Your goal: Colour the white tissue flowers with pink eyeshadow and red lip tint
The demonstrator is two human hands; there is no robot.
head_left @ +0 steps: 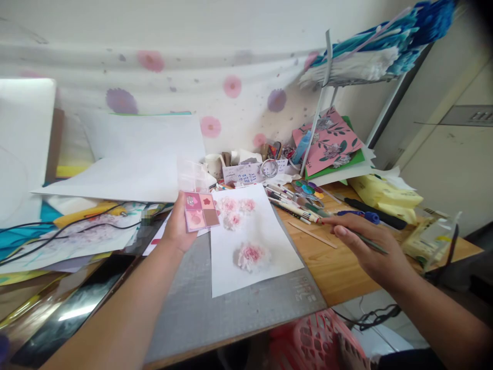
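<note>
In the head view, my left hand [180,228] is closed on a small makeup palette [202,211] with its clear lid raised. The palette has four-part pans in pinks and a brown. My right hand [365,241] grips a brush [362,237] with a dark green handle, its tip pointing left over the pens. Between the hands lies a white sheet [277,262] bearing pink-and-white ruffled flowers, a larger flower [251,255] low and a cluster [233,221] higher up. Neither hand touches the sheet's middle.
A grey cutting mat [185,308] lies under the sheet. Pens and markers [287,203] and a flat wooden stick [313,235] are on the wooden table to the right. Cables [73,221] cross papers at left. Pipe cleaners [365,56] fill a rack above.
</note>
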